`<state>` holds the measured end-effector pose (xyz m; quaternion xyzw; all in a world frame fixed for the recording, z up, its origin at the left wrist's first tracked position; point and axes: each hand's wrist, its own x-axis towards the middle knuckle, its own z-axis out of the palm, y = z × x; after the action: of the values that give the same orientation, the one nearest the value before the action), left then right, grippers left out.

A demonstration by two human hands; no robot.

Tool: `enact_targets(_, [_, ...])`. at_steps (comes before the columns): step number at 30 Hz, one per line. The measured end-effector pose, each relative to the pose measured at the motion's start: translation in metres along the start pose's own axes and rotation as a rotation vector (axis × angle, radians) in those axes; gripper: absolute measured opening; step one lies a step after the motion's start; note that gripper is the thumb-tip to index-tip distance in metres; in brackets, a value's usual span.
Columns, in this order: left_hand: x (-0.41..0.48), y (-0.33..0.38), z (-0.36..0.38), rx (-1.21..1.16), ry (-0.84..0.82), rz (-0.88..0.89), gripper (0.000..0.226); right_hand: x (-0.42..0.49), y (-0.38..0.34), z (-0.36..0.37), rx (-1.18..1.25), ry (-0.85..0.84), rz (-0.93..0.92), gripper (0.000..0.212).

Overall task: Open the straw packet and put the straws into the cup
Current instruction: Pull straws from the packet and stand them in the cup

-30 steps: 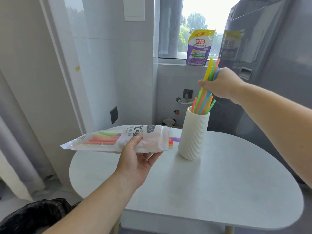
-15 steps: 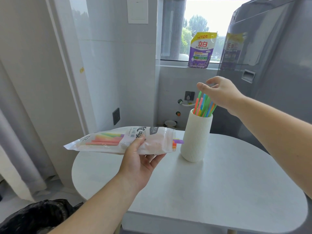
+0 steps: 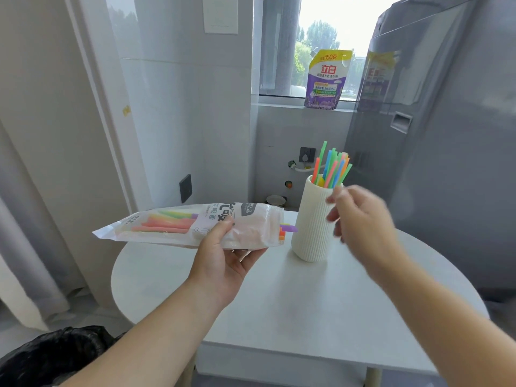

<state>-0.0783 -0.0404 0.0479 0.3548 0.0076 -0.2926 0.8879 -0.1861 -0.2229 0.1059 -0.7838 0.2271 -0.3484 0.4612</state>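
A white ribbed cup (image 3: 310, 227) stands on the white table (image 3: 293, 303), and several coloured straws (image 3: 332, 169) stick up out of it. My left hand (image 3: 223, 261) holds the straw packet (image 3: 178, 224) level above the table, thumb on top. The packet's open end points at the cup, with a few straw tips (image 3: 286, 230) poking out. My right hand (image 3: 360, 219) is blurred in front of the cup's right side, fingers loose, holding nothing.
A grey fridge (image 3: 446, 135) stands close behind the table on the right. A purple detergent pouch (image 3: 326, 79) sits on the window sill. A black bin bag (image 3: 53, 356) lies at the lower left, by the curtain.
My right hand let the bundle of straws drop into the cup, then came down and toward me, past the cup's right side. The left hand kept the packet still.
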Motion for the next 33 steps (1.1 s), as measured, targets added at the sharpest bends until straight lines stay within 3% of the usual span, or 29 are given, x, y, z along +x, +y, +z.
enact_targets(3, [-0.003, -0.002, 0.003, 0.072, -0.028, 0.025, 0.030, -0.025, 0.016, 0.018, 0.130, -0.226, 0.351, 0.044])
enact_targets(7, [-0.009, -0.004, 0.008, 0.227, -0.070, 0.118, 0.028, -0.041, 0.022, 0.032, 0.461, -0.268, 0.653, 0.053])
enact_targets(10, [-0.014, -0.003, 0.010, 0.356, -0.108, 0.224, 0.032, -0.050, 0.021, 0.041, 0.617, -0.243, 0.743, 0.051])
enact_targets(14, [-0.019, -0.002, 0.010, 0.404, -0.130, 0.270, 0.034, -0.049, 0.022, 0.042, 0.627, -0.194, 0.701, 0.045])
enact_targets(19, [-0.018, 0.001, 0.005, 0.387, -0.084, 0.231, 0.032, -0.050, 0.025, 0.038, 0.417, -0.237, 0.542, 0.035])
enact_targets(27, [-0.014, 0.002, 0.004, 0.355, -0.111, 0.235, 0.034, -0.047, 0.028, 0.030, 0.589, -0.357, 0.532, 0.024])
enact_targets(30, [-0.012, 0.001, 0.002, 0.328, -0.102, 0.224, 0.031, -0.045, 0.031, 0.027, 0.601, -0.322, 0.501, 0.030])
enact_targets(33, [-0.011, 0.003, 0.000, 0.280, -0.073, 0.213, 0.032, -0.039, 0.032, 0.022, 0.609, -0.254, 0.491, 0.022])
